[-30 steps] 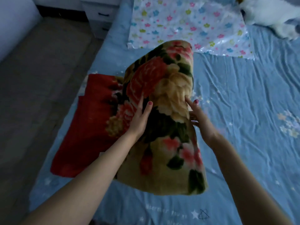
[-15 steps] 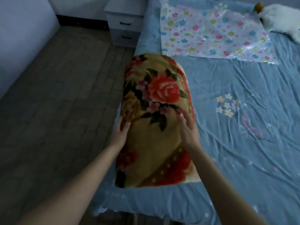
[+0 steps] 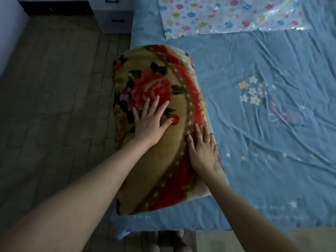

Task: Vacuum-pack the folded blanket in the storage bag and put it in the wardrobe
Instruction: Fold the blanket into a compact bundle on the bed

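Near the bed's edge, I saw both hands laid flat on the folded blanket [image 3: 163,128]: the left hand [image 3: 151,122] with fingers straight and spread over the rose print, the right hand [image 3: 203,151] with fingers straight and close together by the blanket's right edge, neither gripping. The blanket lay at the left edge of the bed [image 3: 263,160], so I judged the step to be pressing the fold flat before bagging. Farther off, the bag [image 3: 227,13] lay flat and well apart; the next move called for opening it and sliding the blanket in.
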